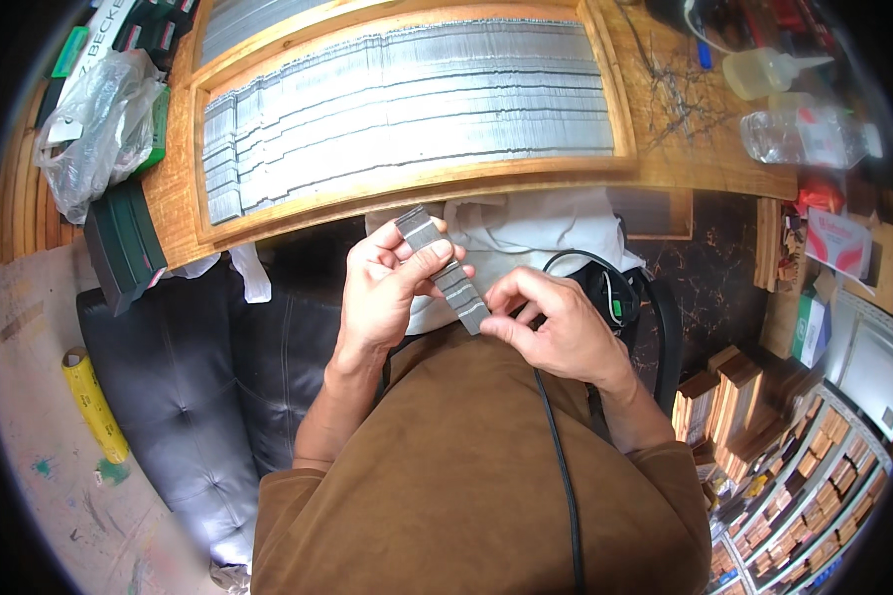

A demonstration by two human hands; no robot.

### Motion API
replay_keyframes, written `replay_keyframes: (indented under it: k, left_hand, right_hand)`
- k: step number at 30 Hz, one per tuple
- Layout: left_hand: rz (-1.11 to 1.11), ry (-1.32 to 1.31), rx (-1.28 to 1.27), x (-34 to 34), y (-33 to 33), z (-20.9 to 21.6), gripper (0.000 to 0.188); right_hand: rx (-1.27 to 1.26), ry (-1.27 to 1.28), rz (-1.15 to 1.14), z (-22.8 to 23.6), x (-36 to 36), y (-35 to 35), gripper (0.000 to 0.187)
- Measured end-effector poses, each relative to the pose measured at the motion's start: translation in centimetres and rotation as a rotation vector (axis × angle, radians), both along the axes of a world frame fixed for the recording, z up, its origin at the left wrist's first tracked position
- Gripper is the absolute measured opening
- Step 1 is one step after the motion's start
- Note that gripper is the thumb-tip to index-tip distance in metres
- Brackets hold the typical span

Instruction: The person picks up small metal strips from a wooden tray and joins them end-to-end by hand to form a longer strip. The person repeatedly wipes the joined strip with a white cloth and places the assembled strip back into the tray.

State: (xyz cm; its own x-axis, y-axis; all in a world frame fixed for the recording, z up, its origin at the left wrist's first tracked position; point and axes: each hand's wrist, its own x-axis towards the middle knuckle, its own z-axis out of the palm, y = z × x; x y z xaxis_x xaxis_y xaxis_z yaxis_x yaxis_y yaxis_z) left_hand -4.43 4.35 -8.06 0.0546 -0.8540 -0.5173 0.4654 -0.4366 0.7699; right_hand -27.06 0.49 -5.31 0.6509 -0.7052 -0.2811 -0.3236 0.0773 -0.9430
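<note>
My left hand is closed on a short, flat grey strip with several pale bands across it, perhaps thin metal pieces laid together. Its thumb presses on the upper face, and the strip slants down to the right. At the strip's lower end, my right hand pinches the corner between thumb and curled forefinger. Both hands are above my lap, just in front of the table edge. Beyond them, a wooden tray holds rows of thin, shiny grey metal strips packed tightly together.
A clear plastic bag and dark green box are at the left. A plastic bottle and squeeze bottle lie at the right. A black cable crosses my brown clothing. Wood pieces are stacked lower right.
</note>
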Motion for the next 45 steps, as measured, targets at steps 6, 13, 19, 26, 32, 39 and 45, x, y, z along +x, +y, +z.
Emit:
replay_keyframes:
  k: [6, 13, 19, 26, 32, 39, 45]
  left_hand:
    - [-0.033, 0.273, 0.040, 0.3, -0.4, -0.3, 0.030]
    - [-0.003, 0.218, 0.054, -1.0, -0.2, -0.4, 0.036]
    - [-0.116, 0.095, 0.052, -1.6, 0.2, -0.9, 0.033]
    - [-0.205, 0.077, 0.159, -2.1, 0.2, -1.2, 0.032]
    - [-0.263, 0.045, 0.160, -2.0, 0.6, -1.3, 0.032]
    - [-0.353, 0.088, 0.194, -2.7, 0.1, -0.1, 0.031]
    - [-0.429, 0.011, 0.093, -4.9, -0.7, -1.0, 0.027]
  right_hand:
    - [0.029, -0.202, 0.172, -0.8, -0.8, -0.1, 0.017]
    - [-0.007, -0.175, 0.105, -1.8, -0.8, 0.5, 0.015]
    - [0.153, -0.124, 0.258, -0.8, -1.9, -0.9, 0.012]
    - [-0.501, 0.624, -0.413, -6.4, -10.2, -8.2, 0.048]
    - [0.101, 0.276, -0.217, -10.1, -12.5, -9.3, 0.051]
    - [0.831, -1.002, -0.480, -9.6, -8.8, -5.0, 0.035]
    - [0.421, -0.417, -0.326, -7.0, -2.3, -1.2, 0.068]
